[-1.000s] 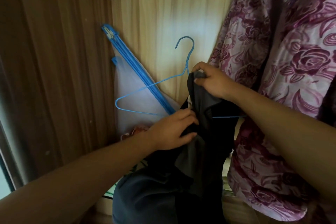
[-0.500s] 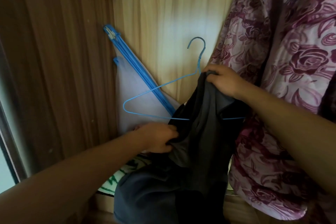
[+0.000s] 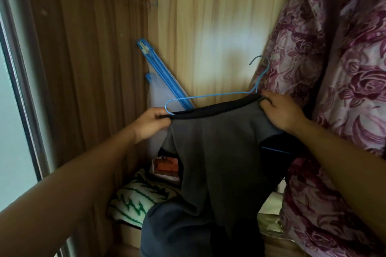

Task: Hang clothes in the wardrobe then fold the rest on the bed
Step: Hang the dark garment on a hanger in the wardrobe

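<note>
A dark grey garment (image 3: 217, 152) with a black trimmed edge is stretched across a blue wire hanger (image 3: 211, 96) inside the wardrobe. My left hand (image 3: 150, 123) pinches the black edge at the hanger's left end. My right hand (image 3: 279, 112) grips the edge at the right, just under the hanger's hook. The lower bar of the hanger shows as a short blue line below my right wrist. The garment's lower part hangs down over other dark cloth.
A purple rose-print garment (image 3: 338, 89) hangs at the right, close to the hook. A folded blue-framed item (image 3: 165, 81) leans in the back corner. A green-and-white patterned cloth (image 3: 137, 200) and an orange box (image 3: 165, 165) lie on the wardrobe floor. The door frame (image 3: 23, 89) stands left.
My hands moved apart and pulled the garment's black edge taut across the hanger. The hanger shifted right, and its hook now touches the rose-print garment.
</note>
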A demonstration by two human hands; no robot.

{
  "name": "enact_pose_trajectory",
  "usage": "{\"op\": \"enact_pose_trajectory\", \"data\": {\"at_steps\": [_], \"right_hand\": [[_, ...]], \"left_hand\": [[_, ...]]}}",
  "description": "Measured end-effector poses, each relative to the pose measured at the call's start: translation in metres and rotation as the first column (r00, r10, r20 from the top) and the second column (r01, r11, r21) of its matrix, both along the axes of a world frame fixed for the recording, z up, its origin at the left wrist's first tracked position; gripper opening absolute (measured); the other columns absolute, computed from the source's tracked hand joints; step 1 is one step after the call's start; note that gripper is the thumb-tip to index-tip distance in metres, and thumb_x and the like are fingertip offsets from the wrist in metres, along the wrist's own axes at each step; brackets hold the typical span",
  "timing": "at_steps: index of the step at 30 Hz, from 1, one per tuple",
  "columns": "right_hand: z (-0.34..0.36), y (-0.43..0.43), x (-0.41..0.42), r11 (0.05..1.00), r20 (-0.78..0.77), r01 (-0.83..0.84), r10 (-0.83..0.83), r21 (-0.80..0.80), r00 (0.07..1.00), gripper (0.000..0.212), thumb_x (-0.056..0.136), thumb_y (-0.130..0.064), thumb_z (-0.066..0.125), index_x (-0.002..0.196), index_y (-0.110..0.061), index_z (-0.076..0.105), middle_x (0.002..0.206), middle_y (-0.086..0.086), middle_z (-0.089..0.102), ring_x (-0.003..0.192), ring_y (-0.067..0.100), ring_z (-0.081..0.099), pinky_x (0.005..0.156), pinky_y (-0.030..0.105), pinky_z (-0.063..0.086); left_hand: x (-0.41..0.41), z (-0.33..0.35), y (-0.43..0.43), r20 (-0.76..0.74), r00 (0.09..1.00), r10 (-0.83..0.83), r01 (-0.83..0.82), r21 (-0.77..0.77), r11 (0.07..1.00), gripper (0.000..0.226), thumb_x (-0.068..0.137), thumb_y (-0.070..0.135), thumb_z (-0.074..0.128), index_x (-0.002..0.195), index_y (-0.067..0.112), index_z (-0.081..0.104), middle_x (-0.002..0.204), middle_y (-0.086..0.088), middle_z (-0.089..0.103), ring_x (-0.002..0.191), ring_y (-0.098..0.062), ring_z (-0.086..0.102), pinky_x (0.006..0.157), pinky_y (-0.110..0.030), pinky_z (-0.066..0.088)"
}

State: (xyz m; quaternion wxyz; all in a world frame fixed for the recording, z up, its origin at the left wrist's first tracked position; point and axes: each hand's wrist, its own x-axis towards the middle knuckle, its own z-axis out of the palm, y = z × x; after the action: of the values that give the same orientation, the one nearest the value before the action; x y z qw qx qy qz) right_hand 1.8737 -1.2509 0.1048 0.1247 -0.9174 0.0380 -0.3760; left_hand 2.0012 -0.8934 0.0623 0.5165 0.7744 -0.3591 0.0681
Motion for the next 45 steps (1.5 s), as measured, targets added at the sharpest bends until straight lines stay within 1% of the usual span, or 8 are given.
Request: {"op": "enact_pose_trajectory", "data": {"at_steps": [7, 10, 17, 23, 29, 36, 42, 45], "right_hand": [[0.003, 0.0, -0.012, 0.994, 0.001, 0.068, -0.068, -0.081, 0.998, 0.021, 0.099, -0.035, 0.044, 0.109, -0.022, 0.056, 0.111, 0.022, 0.069, 0.101, 0.042, 0.064, 0.084, 0.045, 0.052], [-0.001, 0.002, -0.019, 0.971, -0.028, 0.096, -0.105, -0.219, 0.994, 0.022, 0.098, -0.041, 0.041, 0.102, -0.024, 0.053, 0.103, 0.018, 0.07, 0.095, 0.039, 0.066, 0.074, 0.04, 0.047], [0.017, 0.027, -0.02, 0.99, 0.035, -0.001, 0.006, -0.138, 0.999, 0.021, 0.099, -0.032, 0.048, 0.107, -0.017, 0.059, 0.106, 0.02, 0.07, 0.099, 0.04, 0.066, 0.078, 0.042, 0.051], [0.036, 0.051, -0.022, 0.98, -0.008, -0.164, 0.164, -0.116, 0.986, 0.015, 0.1, -0.026, 0.05, 0.108, -0.02, 0.061, 0.099, 0.013, 0.071, 0.097, 0.034, 0.066, 0.085, 0.047, 0.051], [0.055, 0.013, -0.044, 0.997, -0.061, -0.062, 0.059, -0.053, 0.996, 0.021, 0.106, -0.03, 0.049, 0.109, -0.014, 0.062, 0.106, 0.012, 0.071, 0.1, 0.03, 0.066, 0.088, 0.037, 0.048], [0.085, 0.033, -0.041, 0.974, 0.07, 0.096, -0.084, -0.204, 0.994, 0.028, 0.107, -0.041, 0.038, 0.099, -0.016, 0.048, 0.092, 0.015, 0.067, 0.085, 0.037, 0.064, 0.062, 0.037, 0.036], [0.13, 0.022, -0.069, 0.971, 0.166, 0.156, -0.126, -0.184, 0.978, 0.023, 0.107, -0.036, 0.042, 0.086, -0.026, 0.041, 0.09, 0.021, 0.068, 0.087, 0.041, 0.065, 0.066, 0.038, 0.037], [0.155, 0.017, -0.082, 0.968, 0.214, 0.192, -0.156, -0.159, 0.964, 0.024, 0.106, -0.033, 0.045, 0.086, -0.021, 0.049, 0.09, 0.022, 0.07, 0.089, 0.042, 0.066, 0.071, 0.042, 0.047]], "left_hand": [[-0.004, 0.032, 0.003, -0.084, 0.996, -0.004, -0.01, -0.161, 0.987, 0.027, 0.093, -0.012, 0.036, 0.087, -0.005, 0.062, 0.077, -0.012, 0.056, 0.071, -0.011, 0.057, 0.065, -0.017, 0.049], [-0.003, 0.041, 0.003, -0.056, 0.998, 0.042, -0.052, -0.174, 0.983, 0.028, 0.101, -0.001, 0.036, 0.095, -0.013, 0.061, 0.088, -0.02, 0.058, 0.082, -0.024, 0.056, 0.076, -0.028, 0.05], [-0.023, 0.064, -0.033, 0.532, 0.845, -0.046, -0.133, 0.294, 0.947, 0.013, 0.096, 0.017, 0.059, 0.089, 0.008, 0.053, 0.086, -0.007, 0.055, 0.081, -0.021, 0.052, 0.072, -0.028, 0.036], [-0.031, 0.07, -0.056, 0.725, 0.685, -0.071, -0.249, 0.325, 0.912, 0.022, 0.106, 0.03, 0.044, 0.1, 0.011, 0.053, 0.093, -0.007, 0.058, 0.088, -0.028, 0.059, 0.078, -0.041, 0.048], [-0.001, 0.111, -0.032, 0.734, 0.669, 0.118, -0.301, 0.122, 0.946, 0.022, 0.106, 0.022, 0.044, 0.096, 0.007, 0.056, 0.093, -0.012, 0.058, 0.092, -0.034, 0.059, 0.083, -0.047, 0.046], [-0.001, 0.149, -0.066, 0.792, 0.603, 0.092, -0.333, 0.146, 0.932, 0.023, 0.107, 0.031, 0.038, 0.103, 0.014, 0.053, 0.098, -0.006, 0.051, 0.089, -0.03, 0.055, 0.079, -0.05, 0.047], [0.014, 0.181, -0.069, 0.736, 0.674, 0.058, -0.176, 0.084, 0.981, 0.054, 0.101, 0.053, 0.044, 0.149, 0.032, 0.032, 0.134, 0.002, 0.043, 0.109, -0.021, 0.06, 0.09, -0.043, 0.051], [0.037, 0.185, -0.055, 0.779, 0.618, 0.111, -0.206, 0.024, 0.978, 0.051, 0.102, 0.058, 0.034, 0.144, 0.029, 0.039, 0.128, -0.002, 0.062, 0.112, -0.024, 0.06, 0.09, -0.042, 0.05]]}}
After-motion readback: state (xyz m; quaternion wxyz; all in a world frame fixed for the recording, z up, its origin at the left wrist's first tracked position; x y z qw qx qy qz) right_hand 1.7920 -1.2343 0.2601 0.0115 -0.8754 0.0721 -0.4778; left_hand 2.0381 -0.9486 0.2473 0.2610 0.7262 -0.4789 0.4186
